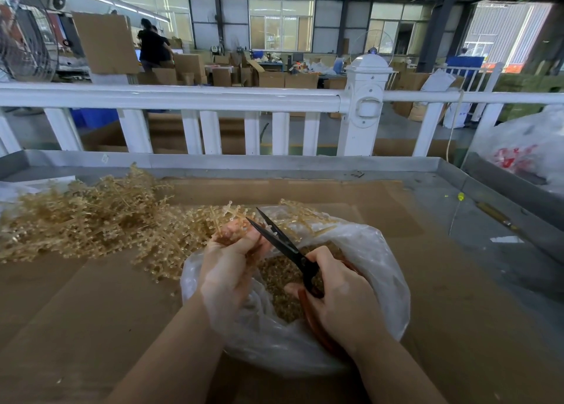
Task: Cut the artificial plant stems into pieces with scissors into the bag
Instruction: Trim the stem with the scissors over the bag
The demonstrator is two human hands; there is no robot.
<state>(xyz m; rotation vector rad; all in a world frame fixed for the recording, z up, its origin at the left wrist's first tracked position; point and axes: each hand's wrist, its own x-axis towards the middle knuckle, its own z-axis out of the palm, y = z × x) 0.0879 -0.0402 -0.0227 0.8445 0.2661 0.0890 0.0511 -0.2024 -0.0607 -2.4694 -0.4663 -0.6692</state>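
- Lying at the far left of the desk (pixel 442 281), a loose heap of beige artificial plant stems (pixel 79 220) spreads over brown cardboard sheets (pixel 76 306) and reaches toward the middle.
- Next to the right, the left hand (pixel 227 261) grips one sprig (pixel 227 216) from that heap, fingers curled round its lower end, holding it up over the mouth of the bag.
- In the middle, a clear plastic bag (pixel 375 257) sits open on the cardboard, with a layer of small cut pieces (pixel 277 274) at its bottom.
- Black-bladed scissors (pixel 282 242) with reddish handles point up and left, blades parted, tips just beside the sprig.
- The right hand (pixel 338 293) grasps the scissor handles, fingers wrapped through and around them, above the bag's right side.
- To cut well, I judge the sprig should stay directly over the opening, fed deep into the blades, fingertips kept clear, so pieces drop inside.
- Hard to make out: whether a stem already sits between the blades; the left palm hides the sprig's lower end; the right hand covers most of the handles.
- At far right, another plastic bag (pixel 531 150) with something red inside is cut off by the edge.
- Behind, a white railing (pixel 183 98) fronts a blurry warehouse.
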